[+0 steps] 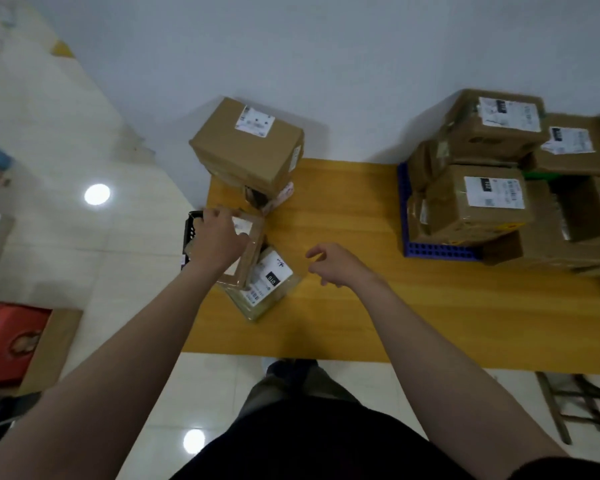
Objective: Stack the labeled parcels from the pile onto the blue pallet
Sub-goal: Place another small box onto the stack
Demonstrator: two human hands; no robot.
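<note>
our left hand (219,240) lies on the small parcel (249,253) at the table's (361,306) left end, fingers curled over its far edge and thumb by its label. our right hand (333,266) hovers just right of it, fingers loosely curled and holding nothing, well apart from the blue pallet (440,251).

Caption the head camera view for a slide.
Left hand grips a small labeled parcel in the pile, right hand hovers open; stacked parcels crowd the blue pallet.

Head-worn camera looks steeply down, close over the table (361,306).
</note>
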